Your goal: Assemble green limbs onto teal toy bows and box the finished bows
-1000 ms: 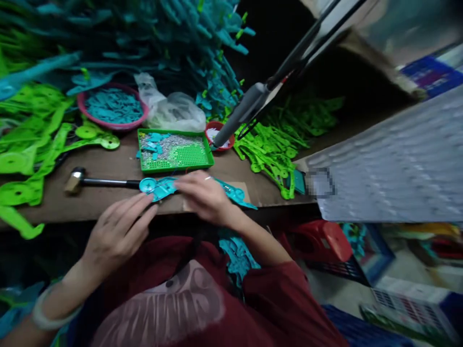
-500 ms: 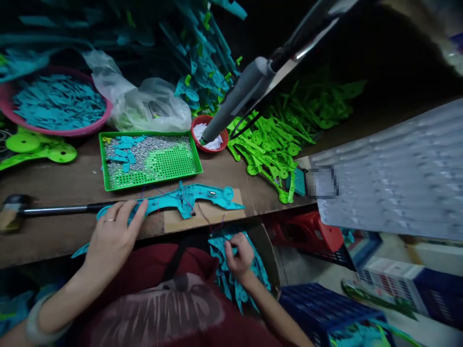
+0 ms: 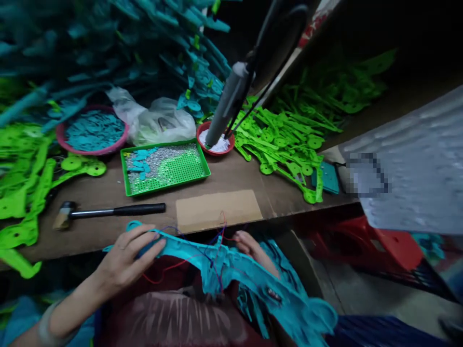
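A long, curved turquoise plastic shell (image 3: 235, 265) is raised in front of my body, tilted down toward the right. My left hand (image 3: 132, 248) is wrapped around its left end. Thin red and blue wires run across the shell and hang loose beneath it. Behind the shell's upper edge is my right hand (image 3: 251, 245), fingers closed, with a red wire (image 3: 228, 238) leading to the fingertips. The shell hides part of the right wrist. On the bench, a hammer (image 3: 115, 210) lies beside a flat piece of cardboard (image 3: 217, 209).
A green tray (image 3: 181, 172) holds small metal pins and turquoise pieces. Behind it stand a pink basin (image 3: 121, 140) of turquoise parts and a red basket (image 3: 224, 149) of white bits. Lime-green parts (image 3: 278, 140) pile up at the right. A grey cylindrical tool (image 3: 227, 101) hangs over the basket.
My left hand has lifted the turquoise shell off the bench and cardboard, toward my body. My right hand has come up from below the bench edge to the wires.
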Motion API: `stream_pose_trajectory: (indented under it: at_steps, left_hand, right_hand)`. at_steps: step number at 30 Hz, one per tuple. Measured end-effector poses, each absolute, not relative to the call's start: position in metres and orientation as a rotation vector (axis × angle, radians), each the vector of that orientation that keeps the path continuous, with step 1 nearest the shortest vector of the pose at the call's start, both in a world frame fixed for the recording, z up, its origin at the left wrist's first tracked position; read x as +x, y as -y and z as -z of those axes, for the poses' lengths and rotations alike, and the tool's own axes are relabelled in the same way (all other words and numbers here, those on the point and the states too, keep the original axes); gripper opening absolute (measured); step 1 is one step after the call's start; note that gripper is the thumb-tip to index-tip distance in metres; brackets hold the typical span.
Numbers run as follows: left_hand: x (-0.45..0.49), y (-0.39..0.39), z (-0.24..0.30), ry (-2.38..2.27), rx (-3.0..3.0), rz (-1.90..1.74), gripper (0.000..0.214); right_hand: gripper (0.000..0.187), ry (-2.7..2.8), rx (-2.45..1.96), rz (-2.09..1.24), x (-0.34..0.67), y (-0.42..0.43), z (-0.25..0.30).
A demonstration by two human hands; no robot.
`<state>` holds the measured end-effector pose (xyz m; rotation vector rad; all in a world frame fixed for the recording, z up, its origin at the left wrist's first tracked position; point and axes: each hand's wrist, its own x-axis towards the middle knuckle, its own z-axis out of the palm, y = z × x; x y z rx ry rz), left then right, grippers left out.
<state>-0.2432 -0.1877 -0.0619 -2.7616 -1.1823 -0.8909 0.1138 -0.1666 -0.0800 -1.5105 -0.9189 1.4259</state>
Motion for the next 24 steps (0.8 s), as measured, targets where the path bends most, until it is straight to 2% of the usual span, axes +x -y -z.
stream_pose_trajectory:
  at_steps: [2, 6, 11, 14, 16, 18, 19, 21, 24]
  left_hand:
    - [-0.241, 0.184, 0.062, 1.146, -2.767, 0.884, 0.033]
    - [-0.240, 0.171, 0.068, 1.152, -2.795, 0.815, 0.026]
    - [-0.234, 0.155, 0.074, 1.345, -2.815, 0.695, 0.023]
    - [-0.224, 0.152, 0.073, 1.451, -2.800, 0.750, 0.019]
    - [-0.214, 0.151, 0.072, 1.542, -2.755, 0.796, 0.016]
    - [-0.203, 0.152, 0.074, 1.638, -2.700, 0.762, 0.016]
    - [-0.198, 0.153, 0.076, 1.669, -2.678, 0.717, 0.016]
    - [-0.189, 0.156, 0.079, 1.677, -2.669, 0.634, 0.015]
    - [-0.189, 0.161, 0.081, 1.682, -2.675, 0.685, 0.015]
  right_hand:
    - [0.032, 0.836, -1.517, -1.361, 0.138, 0.143, 0.058]
    - [0.042, 0.963, -1.627, -1.079, 0.178, 0.054, 0.025]
    - [0.024, 1.300, -1.790, -0.978, 0.166, -0.034, 0.012]
    - [0.019, 1.832, -1.657, -0.493, 0.119, -0.019, 0.003]
    - [0.021, 2.321, -1.231, -0.102, 0.081, 0.015, -0.002]
    - [0.036, 2.647, -0.730, -0.029, 0.046, 0.055, -0.001]
    - [0.047, 2.767, -0.640, -0.010, 0.032, 0.072, 0.003]
    - [0.062, 2.914, -0.697, 0.024, 0.013, 0.095, 0.016]
    - [0.057, 2.992, -0.858, -0.022, 0.007, 0.099, 0.041]
